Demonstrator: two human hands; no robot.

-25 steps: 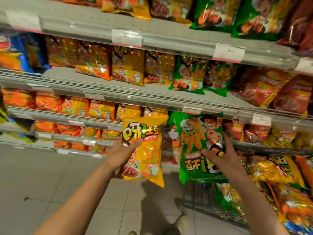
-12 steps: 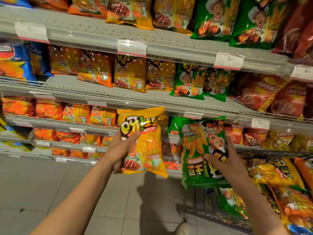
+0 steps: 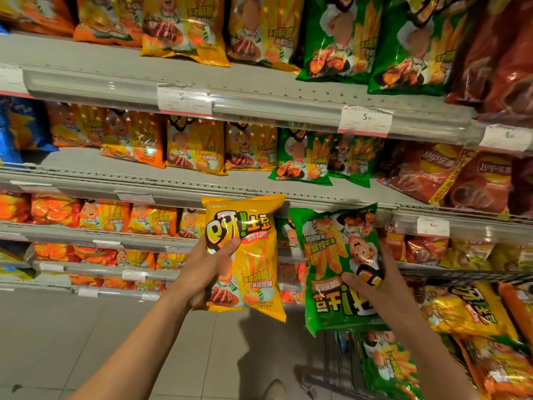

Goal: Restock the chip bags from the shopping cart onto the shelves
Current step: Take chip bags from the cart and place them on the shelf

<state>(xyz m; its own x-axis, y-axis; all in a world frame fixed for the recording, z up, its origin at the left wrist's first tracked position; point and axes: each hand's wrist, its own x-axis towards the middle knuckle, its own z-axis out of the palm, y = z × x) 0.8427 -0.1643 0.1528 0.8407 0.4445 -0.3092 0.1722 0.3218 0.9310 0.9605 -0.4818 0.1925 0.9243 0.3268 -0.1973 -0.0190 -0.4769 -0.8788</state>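
Observation:
My left hand [image 3: 206, 269] grips a yellow chip bag [image 3: 253, 255] upright, its top edge level with the grey shelf lip [image 3: 86, 183]. My right hand [image 3: 372, 287] grips a green chip bag [image 3: 331, 255] held upside down, just right of the yellow one. Both bags hang in front of the shelves, above the floor. The shopping cart [image 3: 340, 365] stands at the lower right with several yellow, green and orange bags in it. Matching yellow bags [image 3: 196, 148] and green bags [image 3: 302, 157] stand on the shelf above my hands.
Red chip bags [image 3: 450, 177] fill the right of the shelves, orange bags [image 3: 54, 209] the lower left rows, blue bags [image 3: 17, 131] the far left. Price tags [image 3: 364, 121] hang on the shelf lips. Grey floor tiles [image 3: 72, 342] lie below. A shoe [image 3: 275, 389] shows at the bottom.
Both hands have risen with their bags and come closer to the shelves. The view has tilted upward.

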